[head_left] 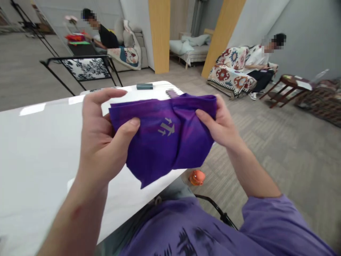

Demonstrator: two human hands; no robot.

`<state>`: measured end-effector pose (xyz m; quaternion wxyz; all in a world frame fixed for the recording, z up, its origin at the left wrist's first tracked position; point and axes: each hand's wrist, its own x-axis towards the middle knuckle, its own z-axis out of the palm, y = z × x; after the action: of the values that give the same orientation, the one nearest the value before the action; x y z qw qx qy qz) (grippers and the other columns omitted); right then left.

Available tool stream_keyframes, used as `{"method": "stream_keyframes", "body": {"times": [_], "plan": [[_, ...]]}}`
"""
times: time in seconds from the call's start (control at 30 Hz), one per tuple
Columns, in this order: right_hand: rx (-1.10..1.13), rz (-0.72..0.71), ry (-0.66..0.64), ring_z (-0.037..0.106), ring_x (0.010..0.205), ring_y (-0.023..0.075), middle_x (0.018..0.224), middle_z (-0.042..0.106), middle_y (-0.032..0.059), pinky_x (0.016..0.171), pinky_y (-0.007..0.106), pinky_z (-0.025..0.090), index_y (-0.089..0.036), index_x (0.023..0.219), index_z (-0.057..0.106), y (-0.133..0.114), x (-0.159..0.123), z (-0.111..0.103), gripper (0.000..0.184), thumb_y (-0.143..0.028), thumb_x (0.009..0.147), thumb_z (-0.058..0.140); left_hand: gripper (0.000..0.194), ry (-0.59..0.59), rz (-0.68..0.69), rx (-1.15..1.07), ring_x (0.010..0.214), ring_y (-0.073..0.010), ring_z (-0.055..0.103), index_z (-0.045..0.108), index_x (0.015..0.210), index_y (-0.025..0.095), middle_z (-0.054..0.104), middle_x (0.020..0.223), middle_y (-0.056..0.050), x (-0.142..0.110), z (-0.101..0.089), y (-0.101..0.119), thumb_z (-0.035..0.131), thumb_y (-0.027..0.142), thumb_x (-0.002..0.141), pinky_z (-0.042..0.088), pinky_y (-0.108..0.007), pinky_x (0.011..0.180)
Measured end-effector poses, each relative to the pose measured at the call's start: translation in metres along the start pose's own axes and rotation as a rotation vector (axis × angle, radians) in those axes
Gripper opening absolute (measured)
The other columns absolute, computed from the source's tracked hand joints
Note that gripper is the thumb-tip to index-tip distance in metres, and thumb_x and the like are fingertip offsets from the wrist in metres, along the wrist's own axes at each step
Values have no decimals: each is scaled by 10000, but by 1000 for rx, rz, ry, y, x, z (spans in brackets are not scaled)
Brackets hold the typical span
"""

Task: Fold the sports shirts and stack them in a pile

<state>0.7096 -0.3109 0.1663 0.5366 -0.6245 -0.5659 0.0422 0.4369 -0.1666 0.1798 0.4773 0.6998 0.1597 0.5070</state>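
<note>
A purple piece of folded fabric (pixel 151 145) with a small grey arrow print is stretched between my hands, above the edge of the white table. My left hand (pixel 99 135) grips its left end, thumb on the front face and the index finger raised off the cloth. At the opposite end, my right hand (pixel 222 124) pinches the upper corner, thumb in front and most fingers hidden behind. Creases run down the middle of the fabric, and its lower edge hangs unevenly. Whether it is a bag or a garment I cannot tell.
The white table (pixel 34 149) bears a dark flat box (pixel 144 86) and a blurred purple item (pixel 172 93) at its far end. A black-framed chair (pixel 86 69) stands beyond. An orange object (pixel 197 177) is below the table's edge. Two people sit on sofas farther off.
</note>
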Motion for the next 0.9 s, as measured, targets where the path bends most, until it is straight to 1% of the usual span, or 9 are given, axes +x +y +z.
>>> {"method": "stream_keyframes", "body": {"times": [0.1,0.23,0.3,0.43,0.53,0.63,0.77,0.83,0.9], "plan": [[-84,-5,20,704,1334,284,1319,728,35,1131,500,596,-231,1375,656,10,24,-75,613,-717,1021,780,368,-70,60,-41,867,-90,713,680,1405,259,716,1136,22,33,56,-1,746,226,1044,571,-187,741],[-155,81,-57,714,1302,216,1416,762,44,1081,428,560,-171,1313,724,85,93,-143,545,-664,1101,628,309,-120,-43,-10,1068,-187,779,637,1396,226,719,1193,-25,98,133,-67,655,321,1102,622,-282,859],[-196,135,-85,712,1336,239,1477,749,79,1093,427,566,-140,1302,743,145,127,-156,585,-663,1137,539,349,-140,-150,16,1065,-236,799,590,1450,235,711,1190,-47,127,169,-119,614,364,1126,656,-352,863],[-470,299,-156,683,1419,402,1513,721,214,1181,633,585,-120,1525,640,254,157,-139,745,-616,1007,842,490,-146,-289,254,1251,-363,752,544,1477,189,648,1408,-180,149,210,-221,725,307,1038,662,-534,1057],[-735,318,-230,519,1606,463,1713,554,266,1302,756,413,-148,1699,512,286,137,-106,805,-597,1070,738,737,-174,-240,569,1524,-442,576,473,1597,108,441,1635,-301,131,196,-269,791,394,997,500,-593,1295],[-764,167,-364,386,1712,422,1858,398,163,1391,751,245,-286,1777,456,280,93,-72,742,-660,1144,551,818,-283,-126,776,1566,-465,514,444,1678,119,405,1679,-305,96,143,-284,714,550,1037,456,-655,1309],[-725,126,-569,321,1743,425,1895,340,91,1414,740,185,-371,1811,412,263,44,-45,832,-801,1105,507,820,-453,-202,1032,1584,-517,486,452,1729,185,436,1726,-298,31,61,-269,552,683,1085,469,-798,1223],[-740,127,-604,340,1725,445,1872,389,97,1395,753,214,-375,1792,450,259,47,-41,830,-823,1095,494,814,-468,-254,1110,1590,-527,501,406,1784,240,452,1754,-279,-9,29,-254,505,667,1098,473,-823,1210],[-761,101,-564,421,1659,457,1793,508,113,1354,752,283,-365,1713,567,261,78,-40,748,-797,1109,475,850,-434,-258,1126,1607,-500,525,267,1855,367,473,1783,-220,-53,3,-236,517,625,1085,479,-813,1231]]}}
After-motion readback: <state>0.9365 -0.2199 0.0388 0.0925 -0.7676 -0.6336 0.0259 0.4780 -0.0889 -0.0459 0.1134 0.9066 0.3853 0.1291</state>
